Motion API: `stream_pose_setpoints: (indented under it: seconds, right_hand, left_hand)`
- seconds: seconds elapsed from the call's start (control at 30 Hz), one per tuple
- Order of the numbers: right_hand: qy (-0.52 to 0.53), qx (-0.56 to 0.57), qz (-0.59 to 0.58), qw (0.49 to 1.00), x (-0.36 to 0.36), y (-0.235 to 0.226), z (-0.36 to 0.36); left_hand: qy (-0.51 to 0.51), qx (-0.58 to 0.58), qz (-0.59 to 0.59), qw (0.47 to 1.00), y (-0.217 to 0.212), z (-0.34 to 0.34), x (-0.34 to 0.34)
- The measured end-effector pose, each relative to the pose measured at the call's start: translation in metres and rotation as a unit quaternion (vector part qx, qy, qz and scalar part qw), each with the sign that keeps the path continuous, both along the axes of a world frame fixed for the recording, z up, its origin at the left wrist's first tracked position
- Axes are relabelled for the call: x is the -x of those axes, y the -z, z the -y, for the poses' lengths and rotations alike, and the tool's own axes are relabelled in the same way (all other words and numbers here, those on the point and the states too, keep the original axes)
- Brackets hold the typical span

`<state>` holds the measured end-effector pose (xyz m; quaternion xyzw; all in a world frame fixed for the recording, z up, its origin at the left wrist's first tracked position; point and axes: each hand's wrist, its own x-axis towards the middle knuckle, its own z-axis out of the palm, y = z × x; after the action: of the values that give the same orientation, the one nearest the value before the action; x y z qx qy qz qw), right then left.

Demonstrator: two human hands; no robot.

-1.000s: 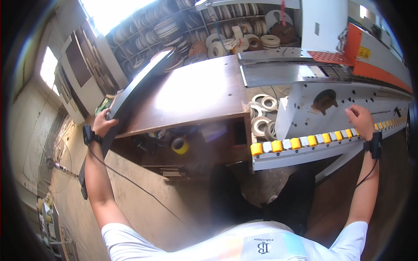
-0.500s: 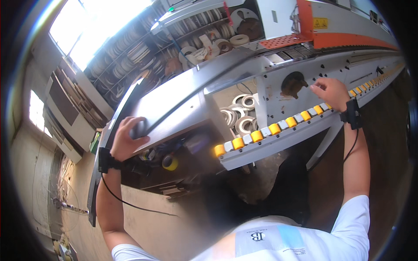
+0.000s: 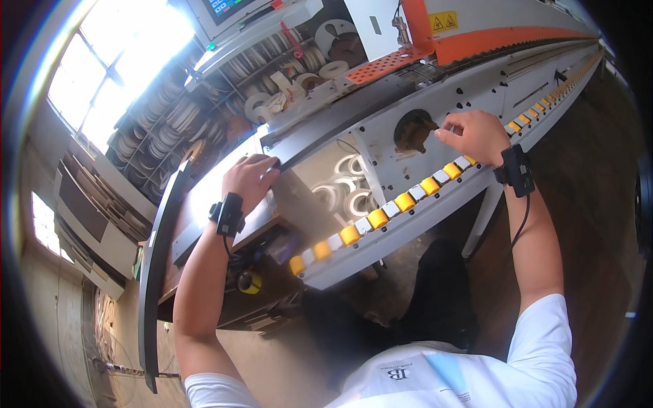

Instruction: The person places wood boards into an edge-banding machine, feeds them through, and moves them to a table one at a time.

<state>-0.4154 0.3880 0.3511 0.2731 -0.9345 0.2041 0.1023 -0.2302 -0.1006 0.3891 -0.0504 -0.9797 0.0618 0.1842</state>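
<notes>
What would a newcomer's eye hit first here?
The row of yellow and grey rollers stands out, slanting from lower centre to upper right. Next come the orange perforated plate at upper centre and the glaring window at upper left. Left of centre, the left hand is at the near end of a dark strip.

head | fisheye on wearer's head | faces down, forward | near, above shirt (image 3: 442, 377)

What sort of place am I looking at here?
Probably a woodworking or furniture-panel workshop: it has what looks like an edge-banding machine with a roller rail, shelved rolls of edging tape, and flat boards stacked upright at left.
</notes>
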Motion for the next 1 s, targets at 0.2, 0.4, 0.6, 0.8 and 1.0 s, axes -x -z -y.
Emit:
stream_pose_setpoints:
  seconds: [0.2,0.4,0.6,0.8,1.0]
  right_hand:
    - [0.001,0.026,-0.029,0.999,0.000,0.005,0.001]
    - [0.001,0.053,-0.044,0.998,-0.006,0.006,0.003]
    - [-0.005,0.061,-0.036,0.997,-0.007,0.004,0.003]
    - [-0.006,0.068,-0.045,0.997,-0.007,0.004,0.003]
    - [-0.005,0.062,-0.019,0.998,-0.006,0.001,-0.001]
  left_hand:
    - [-0.035,0.043,-0.009,0.998,-0.002,-0.005,0.052]
    - [-0.054,0.075,0.004,0.996,-0.004,-0.020,0.079]
    - [-0.063,0.100,-0.015,0.993,0.001,-0.048,0.108]
    - [-0.048,0.112,-0.025,0.992,0.009,-0.082,0.153]
    - [0.032,0.050,-0.071,0.996,0.024,-0.098,0.179]
